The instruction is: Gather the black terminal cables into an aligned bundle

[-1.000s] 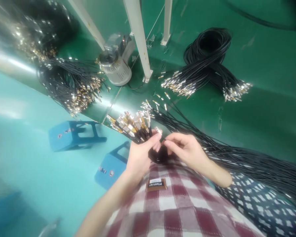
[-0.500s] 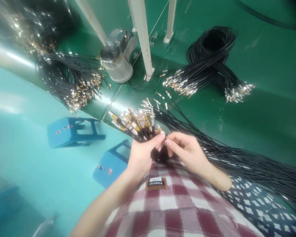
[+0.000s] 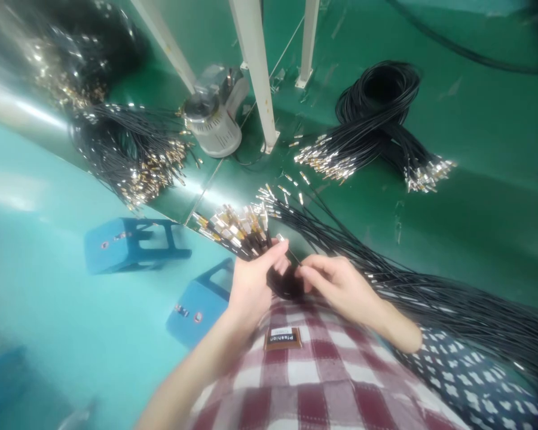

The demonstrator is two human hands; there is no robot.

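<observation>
My left hand (image 3: 256, 280) is closed round a bundle of black cables (image 3: 237, 230), whose metal and yellowish connector ends fan out above the fist. Between its thumb and fingers it also pinches one cable near a connector (image 3: 281, 239). My right hand (image 3: 334, 280) pinches that single black cable (image 3: 295, 258) a short way from the connector, with the cable stretched between both hands. Dark loops of cable hang below the hands, against the checked apron (image 3: 314, 370). Along the table, a long spread of loose black cables (image 3: 430, 286) runs behind my right forearm.
Coiled cable bundles (image 3: 376, 113) lie at the back right of the green surface, others (image 3: 130, 149) at the left. A grey round-bodied machine (image 3: 213, 128) stands beside white metal legs (image 3: 253, 65). Two blue stools (image 3: 110, 245) are on the floor at left.
My right hand has drawn slightly away from the left, so a short stretch of the single cable now shows between them. The bundle has shifted a little left and down in view.
</observation>
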